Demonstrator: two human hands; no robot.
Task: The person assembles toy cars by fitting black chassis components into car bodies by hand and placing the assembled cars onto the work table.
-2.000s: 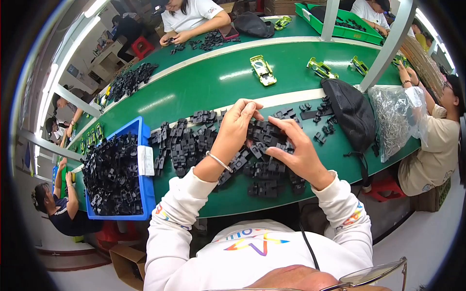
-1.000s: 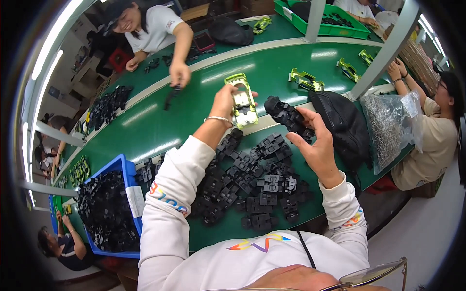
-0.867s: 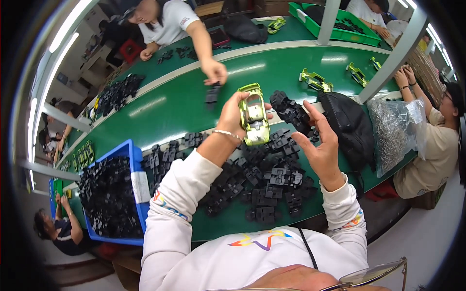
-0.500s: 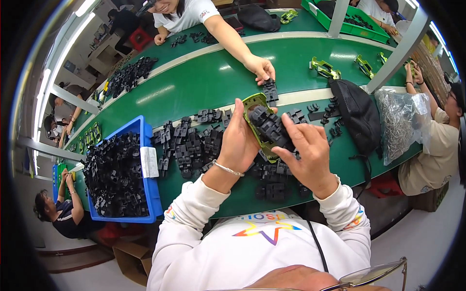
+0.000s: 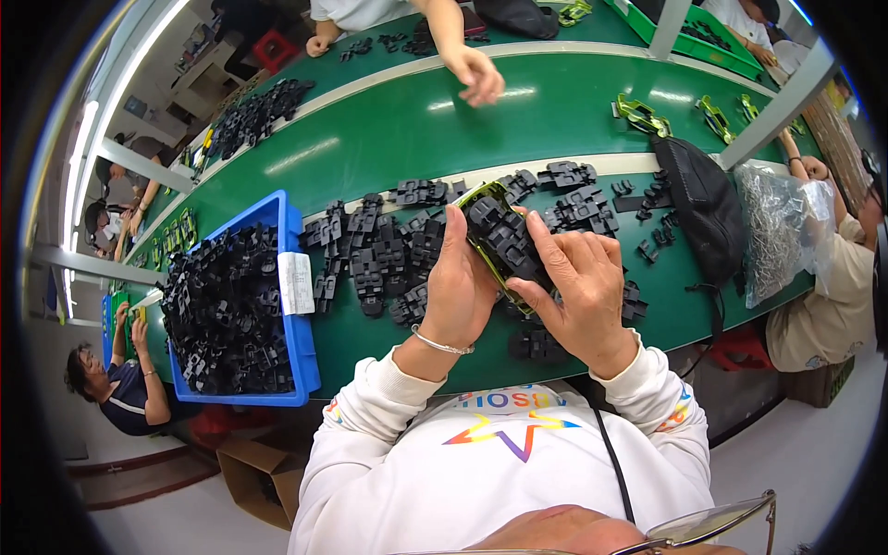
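Over the table's near part, my left hand (image 5: 460,287) is closed around the edge of a green toy car shell (image 5: 477,194), tilted with its hollow side up. A black plastic chassis piece (image 5: 504,231) sits within the shell's rim; whether it is fully seated I cannot tell. My right hand (image 5: 585,287) grips the piece and the shell's right edge between thumb and fingers. Beneath and behind my hands lie many black chassis pieces (image 5: 370,254) in loose rows, partly hidden by my hands.
A blue crate (image 5: 305,356) heaped with small black parts stands at left. To the right lie small black clips (image 5: 659,217), a black bag (image 5: 698,213) and a clear bag of metal screws or pins (image 5: 782,236). Across the green table, a co-worker's hand (image 5: 476,76) reaches in. Green shells (image 5: 638,116) lie farther right.
The co-worker's hand has let go of a black piece near the shell and drawn back. The black piece in my hands now lies lower and flatter inside the shell.
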